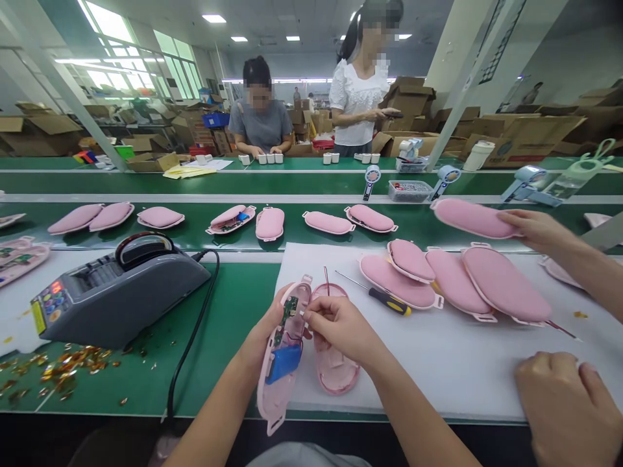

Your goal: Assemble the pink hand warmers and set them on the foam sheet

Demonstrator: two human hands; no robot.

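Observation:
My left hand (260, 337) is closed round an open pink shell half (282, 370) with a green circuit board and a blue battery inside. My right hand (335, 324) pinches something small at the top of that half, next to the board. The other empty pink shell half (335, 370) lies on the white mat (438, 363) just under my right hand. A red wire sticks up between the halves. A yellow-handled screwdriver (384, 299) lies on the mat to the right.
Several closed pink shells (467, 282) are stacked on the mat at right. A co-worker's hand (530, 227) holds one pink shell (470, 217); another fist (567, 402) rests at lower right. A grey tape dispenser (117, 292) stands left. More pink shells (270, 222) lie on the conveyor (195, 185).

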